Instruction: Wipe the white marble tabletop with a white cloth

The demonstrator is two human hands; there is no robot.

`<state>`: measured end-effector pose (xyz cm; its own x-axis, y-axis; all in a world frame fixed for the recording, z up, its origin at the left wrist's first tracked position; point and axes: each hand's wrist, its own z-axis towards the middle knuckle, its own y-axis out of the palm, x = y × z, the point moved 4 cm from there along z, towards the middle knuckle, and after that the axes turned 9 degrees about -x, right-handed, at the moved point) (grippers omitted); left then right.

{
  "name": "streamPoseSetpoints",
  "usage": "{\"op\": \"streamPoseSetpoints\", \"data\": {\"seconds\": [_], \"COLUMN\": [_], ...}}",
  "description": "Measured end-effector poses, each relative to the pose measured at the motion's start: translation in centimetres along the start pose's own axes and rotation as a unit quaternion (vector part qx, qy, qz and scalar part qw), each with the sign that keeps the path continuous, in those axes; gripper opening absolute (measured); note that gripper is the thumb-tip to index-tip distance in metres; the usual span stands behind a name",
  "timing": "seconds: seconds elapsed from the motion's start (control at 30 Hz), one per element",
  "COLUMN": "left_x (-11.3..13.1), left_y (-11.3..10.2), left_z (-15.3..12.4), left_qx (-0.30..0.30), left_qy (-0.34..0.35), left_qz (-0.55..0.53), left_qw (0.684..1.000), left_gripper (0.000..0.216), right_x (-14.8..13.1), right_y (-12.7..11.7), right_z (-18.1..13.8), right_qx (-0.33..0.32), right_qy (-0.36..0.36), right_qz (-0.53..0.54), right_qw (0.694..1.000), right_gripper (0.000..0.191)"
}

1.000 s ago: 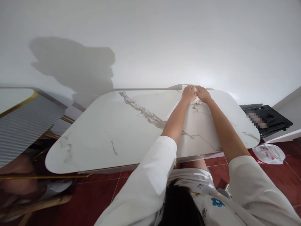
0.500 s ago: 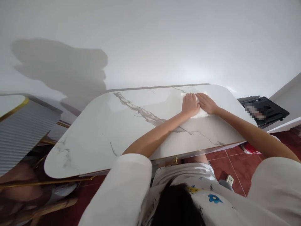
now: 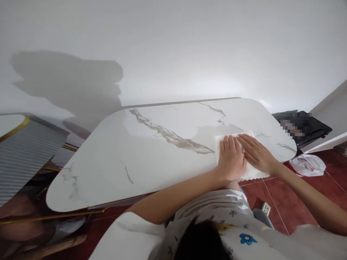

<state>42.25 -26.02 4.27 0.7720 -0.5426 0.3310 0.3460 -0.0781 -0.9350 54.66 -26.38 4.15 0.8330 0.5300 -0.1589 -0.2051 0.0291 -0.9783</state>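
On the right half of the marbled bench (image 3: 100, 155), by its near edge, lies a white cloth (image 3: 256, 174), its lower border poking past that edge. Left hand (image 3: 231, 157): palm down on the cloth, fingers stretched out and close together, not clenched. Right hand (image 3: 256, 153): also flat on the cloth, fingers straight and angled in, tips touching the left hand. Can't tell whether either pinches any fabric underneath. Both arms bare below white sleeves. Past the bench's right end: black case (image 3: 321, 126), part of it pixelated; clear bag (image 3: 309, 164) on red floor (image 3: 279, 195). Power strip (image 3: 266, 208) near the person's right side. Far left: ribbed cabinet (image 3: 29, 151), gold trim. Big shadow (image 3: 76, 79) on the wall (image 3: 189, 47) behind.
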Motion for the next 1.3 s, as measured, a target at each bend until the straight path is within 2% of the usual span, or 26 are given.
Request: {"op": "streamPoseSetpoints", "data": {"seconds": [0.23,0.37,0.47,0.6,0.83,0.97,1.1,1.3], "left_x": [5.6,6.3,4.8,1.9,-3.0,-5.6,-7.7,-9.1], "left_y": [1.8,2.0,2.0,1.5,0.0,-0.7,-1.3,-1.8], "left_z": [4.3,6.1,8.1,12.4,20.3,23.4,25.9,27.6], "left_qx": [-0.034,-0.029,0.001,0.034,0.025,0.03,0.04,0.086], "left_qy": [0.033,0.034,0.03,0.025,-0.007,-0.043,-0.018,-0.014], "left_qz": [-0.084,-0.087,-0.06,-0.007,0.011,0.032,0.052,0.069], "left_qw": [0.995,0.995,0.998,0.999,1.0,0.998,0.998,0.994], "left_gripper": [0.066,0.065,0.063,0.068,0.064,0.066,0.064,0.049], "right_x": [6.8,8.8,10.3,13.4,17.9,19.0,19.2,19.6], "right_y": [-2.7,-3.2,-3.0,-2.7,-2.8,-3.1,-3.5,-3.2], "right_z": [-3.6,-3.3,-0.7,4.2,13.1,17.1,20.0,22.2], "right_qx": [-0.001,0.005,-0.001,-0.001,-0.002,0.002,0.006,0.003], "right_qy": [0.016,0.028,0.031,0.026,0.027,0.067,0.088,0.179], "right_qz": [0.016,-0.012,-0.017,-0.014,-0.046,-0.089,-0.125,-0.049], "right_qw": [1.0,1.0,0.999,1.0,0.999,0.994,0.988,0.983], "right_gripper": [0.056,0.055,0.058,0.061,0.056,0.051,0.049,0.05]}}
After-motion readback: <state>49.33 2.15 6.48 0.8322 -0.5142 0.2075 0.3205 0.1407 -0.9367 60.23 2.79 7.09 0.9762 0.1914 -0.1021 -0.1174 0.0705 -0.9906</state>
